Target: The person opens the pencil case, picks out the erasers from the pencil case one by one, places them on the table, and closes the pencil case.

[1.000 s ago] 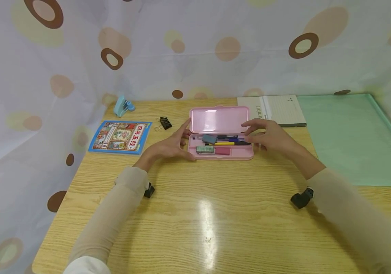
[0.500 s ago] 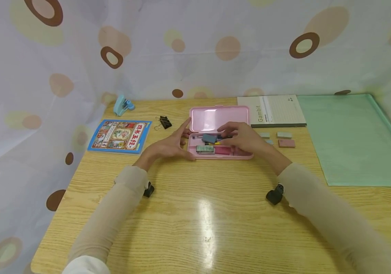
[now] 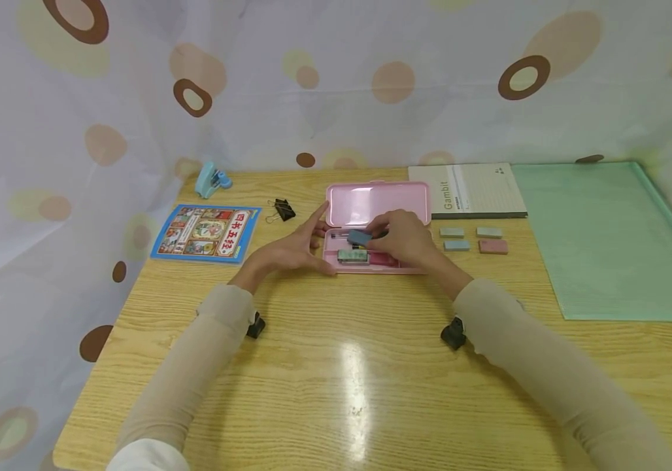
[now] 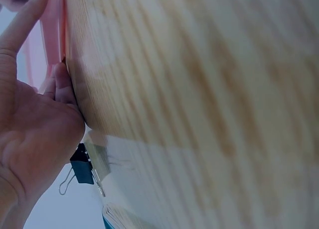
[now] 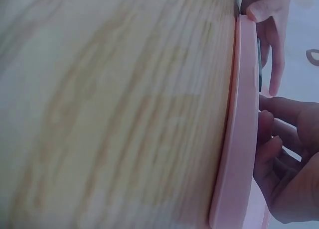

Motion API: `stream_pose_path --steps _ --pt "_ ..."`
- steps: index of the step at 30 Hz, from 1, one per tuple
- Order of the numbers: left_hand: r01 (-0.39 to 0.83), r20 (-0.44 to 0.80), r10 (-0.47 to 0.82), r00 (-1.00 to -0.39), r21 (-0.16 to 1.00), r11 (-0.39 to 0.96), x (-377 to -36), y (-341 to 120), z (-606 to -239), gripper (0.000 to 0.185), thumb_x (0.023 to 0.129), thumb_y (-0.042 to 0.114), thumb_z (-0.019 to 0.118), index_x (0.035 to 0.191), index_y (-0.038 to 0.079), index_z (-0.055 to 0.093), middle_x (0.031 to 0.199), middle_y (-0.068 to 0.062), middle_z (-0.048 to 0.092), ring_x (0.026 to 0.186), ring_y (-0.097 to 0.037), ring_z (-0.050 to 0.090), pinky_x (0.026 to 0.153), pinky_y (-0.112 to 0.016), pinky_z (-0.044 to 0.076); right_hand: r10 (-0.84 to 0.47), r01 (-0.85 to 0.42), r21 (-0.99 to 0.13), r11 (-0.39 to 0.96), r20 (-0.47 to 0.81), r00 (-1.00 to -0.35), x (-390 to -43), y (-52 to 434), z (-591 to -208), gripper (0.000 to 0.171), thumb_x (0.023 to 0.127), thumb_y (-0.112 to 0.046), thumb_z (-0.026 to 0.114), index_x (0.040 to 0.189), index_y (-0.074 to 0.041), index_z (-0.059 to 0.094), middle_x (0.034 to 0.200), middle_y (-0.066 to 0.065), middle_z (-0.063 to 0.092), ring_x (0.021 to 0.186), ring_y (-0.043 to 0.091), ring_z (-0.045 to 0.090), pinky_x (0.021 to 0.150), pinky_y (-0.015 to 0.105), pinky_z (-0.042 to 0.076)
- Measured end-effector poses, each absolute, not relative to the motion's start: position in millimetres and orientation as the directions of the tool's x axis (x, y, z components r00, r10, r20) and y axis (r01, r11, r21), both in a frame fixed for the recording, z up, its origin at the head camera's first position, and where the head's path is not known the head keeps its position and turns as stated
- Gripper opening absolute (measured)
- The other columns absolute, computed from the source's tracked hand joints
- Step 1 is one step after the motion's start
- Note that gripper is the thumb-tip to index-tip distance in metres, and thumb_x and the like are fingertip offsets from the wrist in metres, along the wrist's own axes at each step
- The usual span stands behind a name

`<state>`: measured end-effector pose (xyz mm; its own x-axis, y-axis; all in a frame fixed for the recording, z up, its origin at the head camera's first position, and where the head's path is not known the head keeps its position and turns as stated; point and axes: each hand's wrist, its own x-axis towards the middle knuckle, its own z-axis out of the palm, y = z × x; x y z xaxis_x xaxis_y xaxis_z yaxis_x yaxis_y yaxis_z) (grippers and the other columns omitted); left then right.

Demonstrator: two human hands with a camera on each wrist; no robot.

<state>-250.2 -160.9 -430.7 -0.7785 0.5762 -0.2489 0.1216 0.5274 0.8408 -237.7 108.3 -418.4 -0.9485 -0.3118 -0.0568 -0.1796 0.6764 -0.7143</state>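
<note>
A pink pencil case [image 3: 331, 243] lies with its lid [image 3: 348, 206] raised behind it. My left hand [image 3: 290, 252] holds its left end, thumb at the front corner and fingers spread toward the lid. In the left wrist view, fingertips of that hand [image 4: 35, 129] meet the pink plastic. My right hand [image 3: 408, 239] reaches in from the right and pinches a blue-grey eraser [image 3: 358, 237] at its right end. It hides most of the pens. In the front compartment sit a green patterned block [image 3: 352, 256] and a pink block [image 3: 382, 260], partly covered.
Several small blocks, including a pink one [image 3: 493, 246] and a pale blue one [image 3: 456, 245], lie right of the case. Behind is a notebook [image 3: 477, 190]; a green mat [image 3: 612, 242] is farther right. At left are a binder clip [image 3: 284, 209], a blue booklet [image 3: 206, 233] and a light-blue hole punch [image 3: 211, 180].
My right hand has moved left from the case's right end to the blue-grey eraser, uncovering the blocks on the table at right. My left hand has stayed on the case.
</note>
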Motion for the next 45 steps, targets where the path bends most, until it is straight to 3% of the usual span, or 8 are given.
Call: stream_pose_path --steps 4,12,18,21,31,37,45 --pt "0.120 -0.253 0.574 -0.779 0.838 0.532 -249.7 -161.1 -430.0 0.132 0.083 0.025 0.091 0.166 0.038 -0.011 0.156 -0.012 0.032 0.135 -0.027 0.040 0.119 -0.044 0.034 -0.289 -0.173 -0.693 0.700 -0.054 -0.956 -237.4 106.1 -419.2 0.027 0.087 -0.026 0.081 0.109 -0.011 0.081 0.099 0.007 0.076 0.060 0.018 0.062 0.052 0.029 0.043" --pt "0.111 -0.255 0.579 -0.775 0.846 0.521 -250.7 -160.7 -431.1 0.132 0.083 0.024 0.090 0.166 0.038 -0.011 0.155 -0.011 0.032 0.134 -0.028 0.040 0.119 -0.045 0.033 -0.279 -0.161 -0.763 0.625 -0.026 -0.960 -234.1 118.0 -418.3 0.022 0.084 -0.019 0.078 0.101 -0.006 0.080 0.097 0.009 0.076 0.089 0.021 0.064 0.073 0.029 0.048" --pt "0.109 -0.253 0.586 -0.770 0.852 0.511 -250.8 -159.9 -429.4 0.132 0.083 0.023 0.090 0.166 0.038 -0.012 0.155 -0.010 0.031 0.134 -0.027 0.039 0.118 -0.046 0.033 -0.285 -0.106 -0.826 0.553 -0.068 -0.956 -230.3 147.9 -408.9 0.021 0.091 -0.021 0.077 0.106 -0.007 0.079 0.106 0.013 0.073 0.060 0.017 0.059 0.049 0.025 0.046" --pt "0.110 -0.250 0.588 -0.769 0.855 0.507 -250.8 -159.5 -428.6 0.132 0.083 0.023 0.090 0.166 0.038 -0.012 0.155 -0.010 0.032 0.135 -0.026 0.039 0.118 -0.045 0.033 -0.256 -0.070 -0.816 0.574 -0.098 -0.962 -226.7 166.5 -404.0 0.022 0.092 -0.023 0.076 0.109 -0.010 0.079 0.100 0.013 0.072 0.050 0.016 0.054 0.045 0.026 0.043" --pt "0.106 -0.248 0.585 -0.772 0.858 0.503 -250.5 -159.4 -430.2 0.132 0.083 0.021 0.090 0.166 0.037 -0.011 0.153 -0.010 0.033 0.134 -0.026 0.040 0.118 -0.045 0.033 -0.209 -0.022 -0.790 0.613 -0.135 -0.969 -208.3 233.8 -396.9 0.030 0.097 -0.024 0.073 0.122 -0.008 0.075 0.075 0.015 0.070 0.048 0.022 0.054 0.044 0.033 0.041" --pt "0.107 -0.252 0.579 -0.775 0.851 0.514 -249.8 -159.6 -430.3 0.132 0.083 0.022 0.090 0.166 0.036 -0.011 0.153 -0.011 0.034 0.134 -0.027 0.040 0.119 -0.045 0.033 -0.202 -0.017 -0.757 0.654 -0.153 -0.967 -192.7 262.5 -402.7 0.033 0.099 -0.029 0.072 0.123 -0.008 0.073 0.090 0.017 0.071 0.050 0.021 0.053 0.045 0.035 0.042" --pt "0.113 -0.253 0.575 -0.778 0.844 0.524 -250.8 -160.2 -430.9 0.134 0.081 0.025 0.092 0.166 0.038 -0.011 0.154 -0.010 0.033 0.134 -0.026 0.040 0.119 -0.044 0.033 -0.240 -0.015 -0.740 0.672 -0.199 -0.950 -182.3 280.1 -413.5 0.032 0.098 -0.027 0.073 0.123 -0.008 0.074 0.074 0.010 0.070 0.045 0.018 0.048 0.044 0.034 0.040"
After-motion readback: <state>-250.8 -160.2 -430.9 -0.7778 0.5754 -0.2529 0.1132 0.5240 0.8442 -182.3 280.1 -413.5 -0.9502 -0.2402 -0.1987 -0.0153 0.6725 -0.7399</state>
